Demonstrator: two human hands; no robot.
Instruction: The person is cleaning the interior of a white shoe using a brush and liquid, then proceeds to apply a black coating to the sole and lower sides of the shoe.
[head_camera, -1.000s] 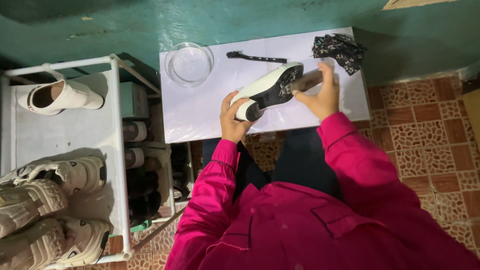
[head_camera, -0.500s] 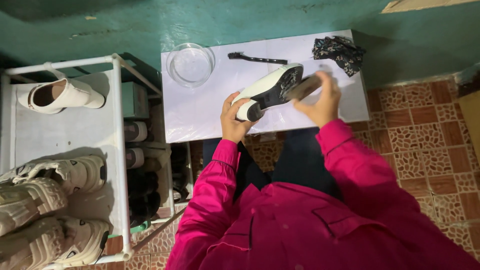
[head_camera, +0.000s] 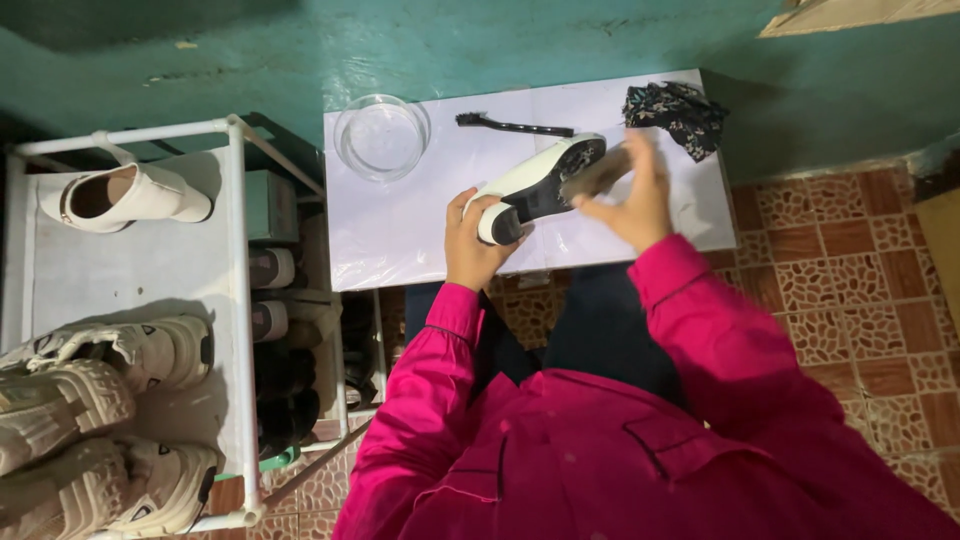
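Observation:
My left hand (head_camera: 470, 240) grips the heel end of a white shoe with a black sole (head_camera: 535, 180), holding it sole-up over a small white table (head_camera: 400, 230). My right hand (head_camera: 632, 195) holds a brown brush (head_camera: 598, 172) against the sole near the toe; the brush is blurred. Both arms wear bright pink sleeves.
On the table lie a clear glass bowl (head_camera: 381, 135), a thin black brush (head_camera: 512, 125) and a dark patterned cloth (head_camera: 675, 112). A white shoe rack (head_camera: 235, 300) at the left carries a white shoe (head_camera: 125, 197) and several chunky white sneakers (head_camera: 100, 400). Patterned tiles (head_camera: 850, 280) cover the floor at right.
My right hand with the brush has slid along the sole toward the toe end. The left hand and shoe have stayed about where they were.

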